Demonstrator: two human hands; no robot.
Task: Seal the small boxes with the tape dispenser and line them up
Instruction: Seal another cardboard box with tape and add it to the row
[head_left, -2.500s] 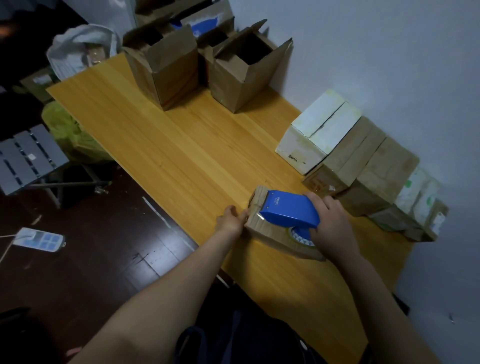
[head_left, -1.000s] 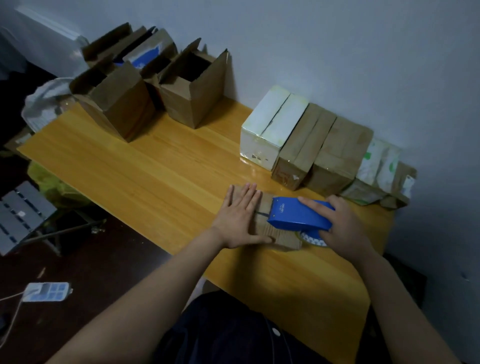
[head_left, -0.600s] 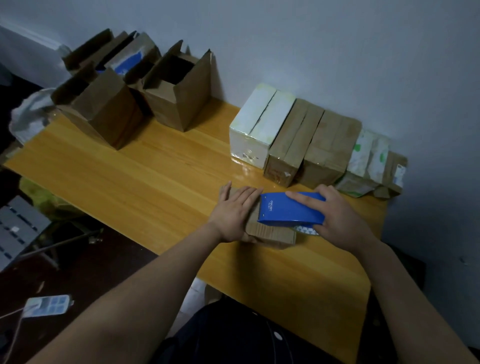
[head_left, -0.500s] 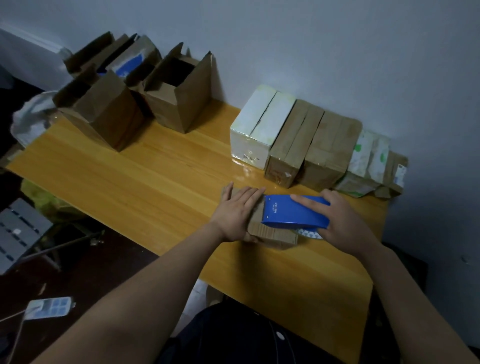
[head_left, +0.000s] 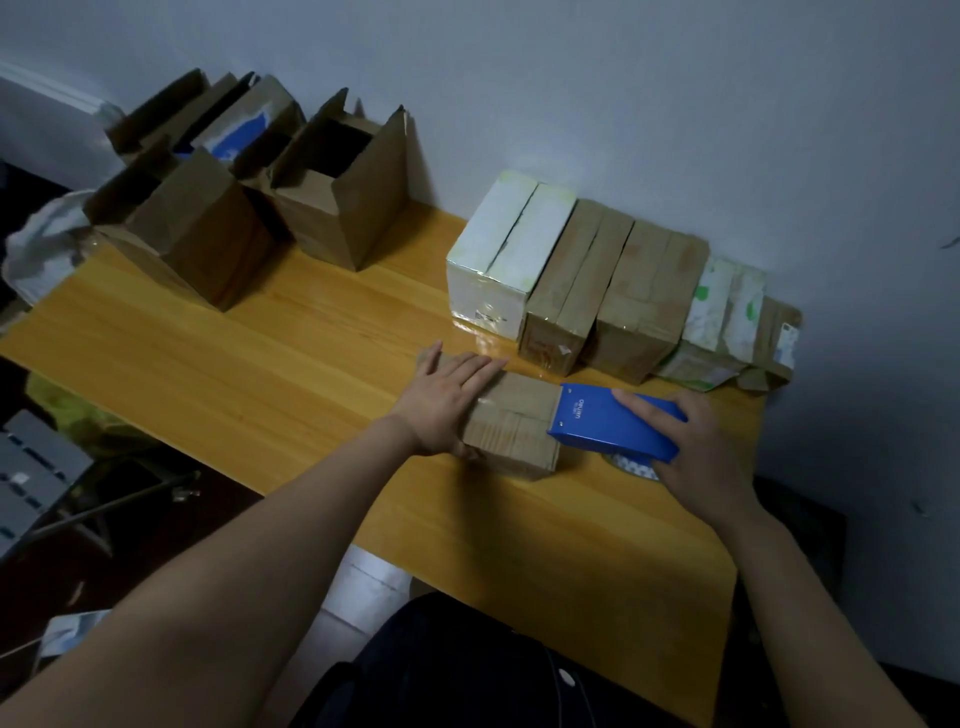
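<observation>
My left hand (head_left: 447, 402), fingers straight, pins the small box (head_left: 519, 426) to the table (head_left: 260, 364) near the sealed row (head_left: 613, 291), and my right hand (head_left: 696, 457) has its grip round the tape dispenser (head_left: 613, 428) at the box's right edge, so I'd pull low over that edge, then tear.

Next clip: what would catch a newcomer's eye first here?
The blue tape dispenser, gripped by the right hand at the end of a small cardboard box under the flat left hand. Behind, a row of closed boxes lines the wall; open cardboard boxes stand far left on the table.
</observation>
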